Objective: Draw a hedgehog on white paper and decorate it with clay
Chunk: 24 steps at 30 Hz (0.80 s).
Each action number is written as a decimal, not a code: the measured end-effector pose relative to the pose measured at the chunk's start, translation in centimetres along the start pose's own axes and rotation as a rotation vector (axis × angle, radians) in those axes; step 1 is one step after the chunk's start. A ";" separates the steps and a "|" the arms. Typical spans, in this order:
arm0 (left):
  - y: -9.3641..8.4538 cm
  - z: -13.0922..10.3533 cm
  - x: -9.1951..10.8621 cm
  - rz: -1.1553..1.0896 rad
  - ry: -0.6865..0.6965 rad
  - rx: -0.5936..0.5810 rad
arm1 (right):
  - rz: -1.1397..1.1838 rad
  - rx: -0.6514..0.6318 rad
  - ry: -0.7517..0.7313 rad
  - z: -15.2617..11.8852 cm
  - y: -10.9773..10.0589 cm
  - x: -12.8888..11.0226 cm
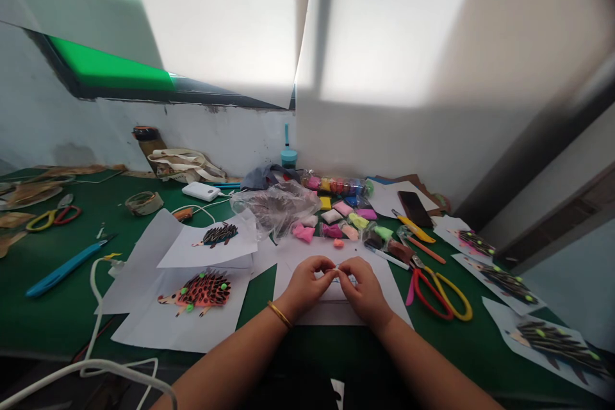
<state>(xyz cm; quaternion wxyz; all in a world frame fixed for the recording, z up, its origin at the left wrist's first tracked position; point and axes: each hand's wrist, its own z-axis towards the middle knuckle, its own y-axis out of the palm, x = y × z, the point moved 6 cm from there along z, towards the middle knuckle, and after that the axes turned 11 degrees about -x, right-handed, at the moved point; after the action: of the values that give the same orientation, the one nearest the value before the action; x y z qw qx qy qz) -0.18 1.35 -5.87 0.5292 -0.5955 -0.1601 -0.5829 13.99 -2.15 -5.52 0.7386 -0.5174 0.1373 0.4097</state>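
My left hand (311,283) and my right hand (361,288) meet over a white sheet of paper (391,298). Both have thumb and fingers pinched together, fingertips nearly touching. Between them is something small and pale, too small to name. Faint blue drawn lines show on the paper partly behind my right hand. Just beyond the hands lies a small orange-pink lump of clay (339,243). Behind it are several coloured clay packets, among them a pink one (303,232) and a light green one (383,232).
Red-and-yellow scissors (439,291), a yellow cutter (417,229) and a phone (414,208) lie to the right. At left are a hedgehog picture (204,291), a blue cutter (67,269) and a white cable (93,307). More hedgehog pictures (509,282) line the right edge.
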 end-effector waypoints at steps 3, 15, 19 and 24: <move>-0.1 0.0 0.1 0.023 -0.021 0.000 | -0.006 0.005 0.001 0.0 0.0 0.0; -0.1 0.0 0.3 0.029 -0.018 -0.015 | -0.009 -0.016 -0.007 -0.1 0.0 -0.1; -0.1 0.0 0.3 0.026 -0.026 -0.018 | 0.000 -0.029 -0.001 0.0 0.0 0.0; 0.1 0.0 0.0 0.020 -0.024 -0.024 | 0.002 -0.026 -0.005 0.0 0.1 0.1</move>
<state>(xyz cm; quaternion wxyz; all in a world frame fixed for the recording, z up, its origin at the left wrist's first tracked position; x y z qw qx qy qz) -0.10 1.33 -5.91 0.5259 -0.6105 -0.1534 -0.5721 13.99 -2.12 -5.66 0.7317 -0.5258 0.1303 0.4136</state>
